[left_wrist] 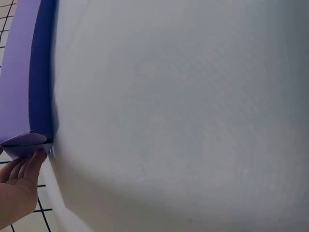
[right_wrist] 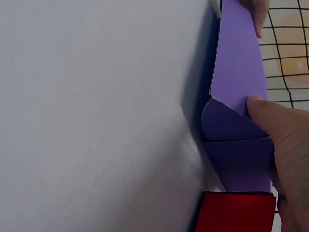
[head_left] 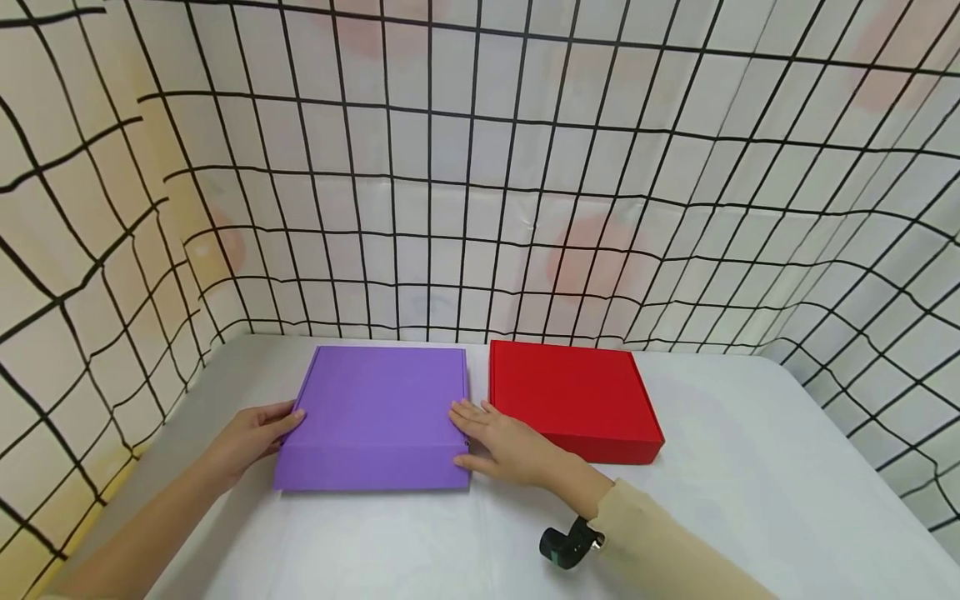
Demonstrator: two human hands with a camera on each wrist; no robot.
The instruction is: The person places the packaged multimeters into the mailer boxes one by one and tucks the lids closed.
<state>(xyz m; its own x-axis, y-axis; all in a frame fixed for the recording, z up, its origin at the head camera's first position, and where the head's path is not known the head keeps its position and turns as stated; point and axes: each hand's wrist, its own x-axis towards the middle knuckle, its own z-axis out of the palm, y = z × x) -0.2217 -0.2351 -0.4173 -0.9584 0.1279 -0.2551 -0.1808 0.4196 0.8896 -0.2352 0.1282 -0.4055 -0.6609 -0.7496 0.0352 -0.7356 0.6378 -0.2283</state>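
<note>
A flat purple cardboard box (head_left: 386,396) lies on the white table, its front flap (head_left: 375,467) slanting down towards me. At the box's left edge, my left hand (head_left: 251,433) grips with the thumb on top and the fingers along the side. My right hand (head_left: 510,442) holds the right edge; in the right wrist view its thumb (right_wrist: 263,110) presses on the purple flap. A gap shows at the flap's corner (right_wrist: 231,121) above the side wall. Close beside my right hand sits a closed red box (head_left: 570,396), which neither hand grips.
Black grid netting (head_left: 465,183) rises along the back and both sides of the white table (head_left: 750,483), with pale patterned fabric behind it. A black strap device (head_left: 566,546) hangs at my right wrist, below a beige sleeve (head_left: 660,533).
</note>
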